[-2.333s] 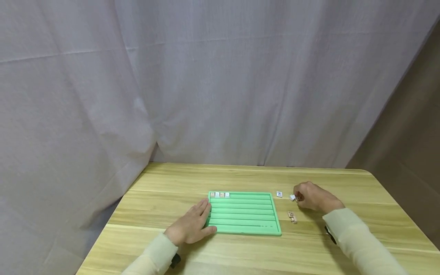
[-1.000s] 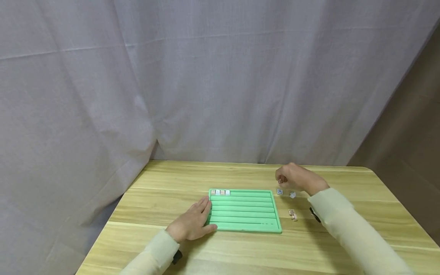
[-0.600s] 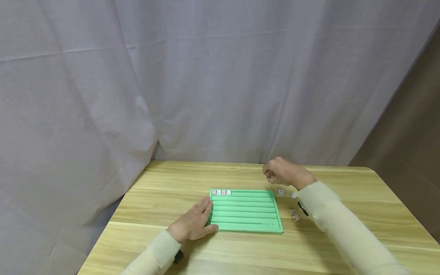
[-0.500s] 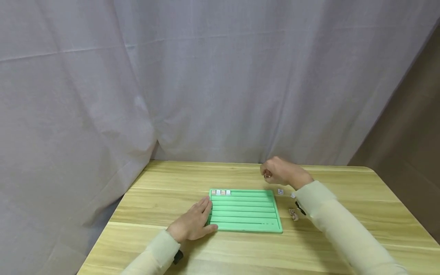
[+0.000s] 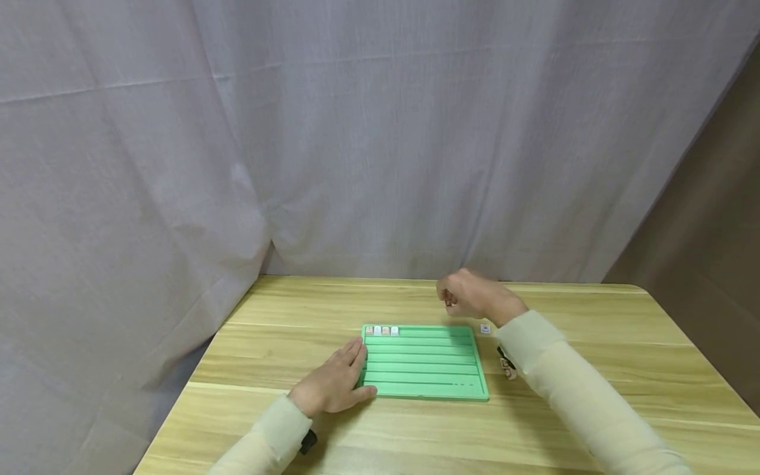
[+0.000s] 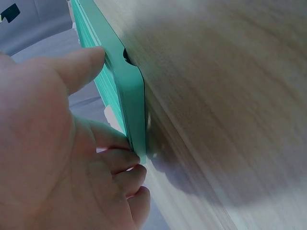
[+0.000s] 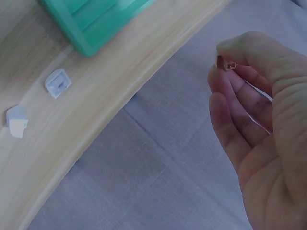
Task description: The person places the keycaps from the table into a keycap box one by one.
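Observation:
My right hand (image 5: 473, 295) hovers above the table beyond the far right corner of a green ridged tray (image 5: 424, 368). Its thumb and forefinger pinch a small brownish keycap (image 7: 225, 63), hollow underside showing in the right wrist view. My left hand (image 5: 332, 382) lies along the tray's left side, fingers straight and thumb over the near left corner. In the left wrist view, its thumb (image 6: 84, 67) and fingertips touch the green rim. Several keycaps (image 5: 382, 330), beige and white by turns, sit in a row at the left end of the tray's farthest groove.
Right of the tray lies a white keycap (image 5: 485, 328), hollow side up. Another white keycap (image 7: 17, 121) shows in the right wrist view. Beige keycaps (image 5: 508, 371) lie nearer, partly behind the right sleeve (image 5: 534, 336). A grey curtain (image 5: 368, 165) hangs behind the table.
My right hand has lifted the brownish keycap from among the loose ones and carried it left to beyond the tray's far right corner. The left hand stays put.

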{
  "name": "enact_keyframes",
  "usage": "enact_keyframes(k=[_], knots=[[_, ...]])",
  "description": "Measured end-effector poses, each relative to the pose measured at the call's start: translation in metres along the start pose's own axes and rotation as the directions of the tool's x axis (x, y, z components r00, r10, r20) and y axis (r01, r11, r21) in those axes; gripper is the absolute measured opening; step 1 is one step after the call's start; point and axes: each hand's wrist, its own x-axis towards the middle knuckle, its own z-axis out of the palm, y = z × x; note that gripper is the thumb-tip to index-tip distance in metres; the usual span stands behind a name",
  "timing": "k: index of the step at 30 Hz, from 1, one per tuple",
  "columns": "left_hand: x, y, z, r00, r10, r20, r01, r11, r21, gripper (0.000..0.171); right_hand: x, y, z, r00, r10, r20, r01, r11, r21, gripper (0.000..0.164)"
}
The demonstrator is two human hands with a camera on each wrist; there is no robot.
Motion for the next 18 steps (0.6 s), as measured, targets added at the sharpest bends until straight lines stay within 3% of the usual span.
enact_keyframes(k=[7,13,18], knots=[[-0.0033,0.0003,0.0009,1.000,0.004,-0.005,-0.004,1.000,0.001,0.087,0.0090,-0.0066,0.0067,1.000,-0.017,0.010,0.017,1.000,-0.008,0.014],[-0.0041,0.0005,0.0024,1.000,0.006,-0.012,-0.006,1.000,-0.007,0.086,0.0105,-0.0094,0.0082,0.998,0.042,0.039,-0.043,0.999,0.009,0.016],[-0.0016,0.0001,0.0012,1.000,0.007,-0.018,-0.007,1.000,0.004,0.086,0.0094,-0.0072,0.0078,1.000,-0.001,0.001,0.001,1.000,-0.005,0.017]])
